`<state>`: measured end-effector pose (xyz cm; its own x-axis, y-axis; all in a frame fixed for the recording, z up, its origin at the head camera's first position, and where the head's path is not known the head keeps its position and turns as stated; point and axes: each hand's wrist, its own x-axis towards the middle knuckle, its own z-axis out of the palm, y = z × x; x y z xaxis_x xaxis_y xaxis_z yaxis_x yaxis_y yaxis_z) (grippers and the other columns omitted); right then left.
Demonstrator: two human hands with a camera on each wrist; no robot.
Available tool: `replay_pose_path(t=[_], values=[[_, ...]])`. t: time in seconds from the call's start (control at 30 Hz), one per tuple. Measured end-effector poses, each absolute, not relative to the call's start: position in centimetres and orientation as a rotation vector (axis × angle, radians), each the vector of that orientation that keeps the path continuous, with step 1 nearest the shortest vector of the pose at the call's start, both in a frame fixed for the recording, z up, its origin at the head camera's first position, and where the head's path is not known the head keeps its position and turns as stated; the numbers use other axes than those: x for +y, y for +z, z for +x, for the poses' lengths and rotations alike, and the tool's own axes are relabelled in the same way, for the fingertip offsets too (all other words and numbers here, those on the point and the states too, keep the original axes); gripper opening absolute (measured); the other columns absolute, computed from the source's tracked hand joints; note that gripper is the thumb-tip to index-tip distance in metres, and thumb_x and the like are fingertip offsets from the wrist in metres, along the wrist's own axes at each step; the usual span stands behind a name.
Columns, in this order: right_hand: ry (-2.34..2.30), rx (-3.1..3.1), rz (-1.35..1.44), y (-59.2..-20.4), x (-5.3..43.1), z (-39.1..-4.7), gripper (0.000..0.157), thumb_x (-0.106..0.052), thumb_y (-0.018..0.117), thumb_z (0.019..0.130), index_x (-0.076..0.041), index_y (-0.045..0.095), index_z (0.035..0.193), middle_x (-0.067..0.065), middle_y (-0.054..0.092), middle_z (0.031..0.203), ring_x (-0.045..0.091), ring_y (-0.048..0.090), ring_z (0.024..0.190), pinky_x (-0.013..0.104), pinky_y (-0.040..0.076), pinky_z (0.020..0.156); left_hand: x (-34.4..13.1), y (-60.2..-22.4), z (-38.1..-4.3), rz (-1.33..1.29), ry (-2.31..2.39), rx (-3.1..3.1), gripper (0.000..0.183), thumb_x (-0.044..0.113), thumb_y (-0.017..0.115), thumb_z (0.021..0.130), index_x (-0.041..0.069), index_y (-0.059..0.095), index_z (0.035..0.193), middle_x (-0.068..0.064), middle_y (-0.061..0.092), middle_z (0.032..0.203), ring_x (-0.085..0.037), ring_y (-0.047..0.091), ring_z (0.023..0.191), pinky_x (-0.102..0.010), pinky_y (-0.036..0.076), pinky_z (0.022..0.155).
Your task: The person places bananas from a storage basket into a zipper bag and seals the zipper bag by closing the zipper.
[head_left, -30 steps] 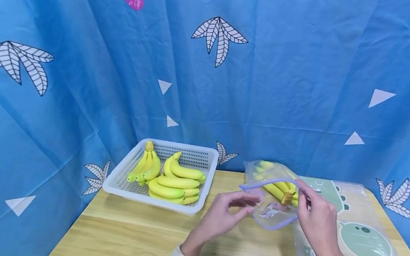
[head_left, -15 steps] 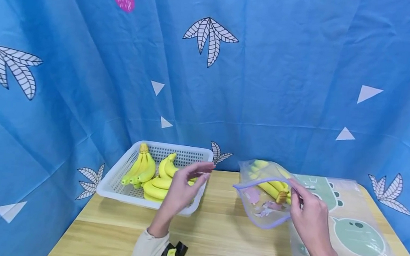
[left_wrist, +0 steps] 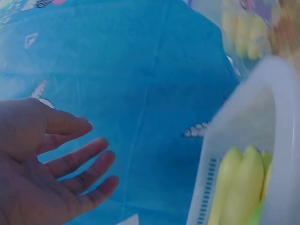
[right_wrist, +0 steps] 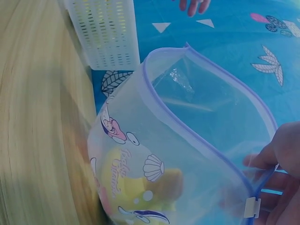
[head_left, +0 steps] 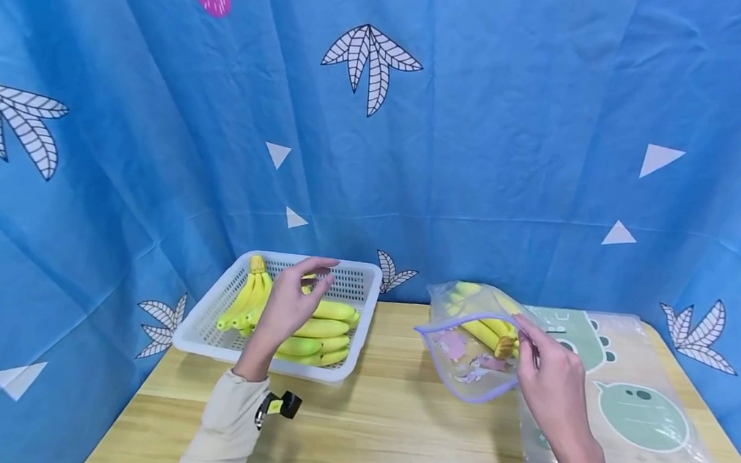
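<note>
My left hand [head_left: 289,303] hovers above the white basket [head_left: 360,348], fingers loosely bent and holding nothing; the left wrist view shows its fingers spread apart. Bunches of yellow bananas [head_left: 325,328] lie in the basket, partly hidden by that hand. At the right, my right hand [head_left: 555,376] pinches the edge of a clear zip bag [right_wrist: 201,145] with a purple rim. The bag's mouth gapes open, and a bunch of bananas [head_left: 487,334] lies inside it. A small white slider sits on the rim by the right fingers in the right wrist view.
A larger clear bag [head_left: 645,417] with green dinosaur prints lies flat on the wooden table [head_left: 392,439] at the right, beside the zip bag. A blue patterned curtain [head_left: 486,124] hangs behind the table and on its left side.
My left hand has left the zip bag's rim and moved left until over the basket. The right hand keeps hold of the bag's edge. The head view has shifted slightly.
</note>
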<state>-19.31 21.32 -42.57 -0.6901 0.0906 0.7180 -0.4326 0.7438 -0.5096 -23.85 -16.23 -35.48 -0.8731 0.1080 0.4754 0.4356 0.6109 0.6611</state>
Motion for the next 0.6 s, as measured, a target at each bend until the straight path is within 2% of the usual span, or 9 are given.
replay_pose_path(t=[0.2, 0.4, 0.6], values=[[0.885, -2.201, 0.249, -42.4, 21.4, -19.4, 0.031, 0.008, 0.065, 0.091, 0.001, 0.074, 0.120, 0.023, 0.074, 0.108, 0.014, 0.041, 0.053, 0.029, 0.029, 0.044, -17.5, -35.4, -25.1, -0.389, -1.029, -2.449, 0.027, 0.005, 0.065, 0.099, 0.004, 0.071, 0.126, -0.017, 0.072, 0.120, -0.033, 0.068, 0.111, -0.055, 0.054, 0.097], [0.869, -2.193, 0.260, -42.4, 21.6, -19.3, 0.032, 0.009, 0.065, 0.090, 0.001, 0.074, 0.120, 0.022, 0.074, 0.109, 0.014, 0.037, 0.052, 0.028, 0.027, 0.044, -18.8, -35.2, -26.3, -0.358, -0.986, -2.489, 0.027, 0.008, 0.064, 0.101, 0.004, 0.070, 0.127, -0.017, 0.069, 0.125, -0.038, 0.063, 0.117, -0.056, 0.054, 0.094], [0.866, -2.193, 0.262, -42.7, 21.5, -19.3, 0.032, 0.009, 0.065, 0.091, 0.001, 0.074, 0.120, 0.021, 0.075, 0.108, 0.011, 0.035, 0.051, 0.029, 0.028, 0.044, -20.4, -35.4, -27.9, -0.261, -0.915, -2.558, 0.026, 0.012, 0.063, 0.103, 0.006, 0.069, 0.128, -0.016, 0.066, 0.129, -0.037, 0.060, 0.121, -0.055, 0.052, 0.097]])
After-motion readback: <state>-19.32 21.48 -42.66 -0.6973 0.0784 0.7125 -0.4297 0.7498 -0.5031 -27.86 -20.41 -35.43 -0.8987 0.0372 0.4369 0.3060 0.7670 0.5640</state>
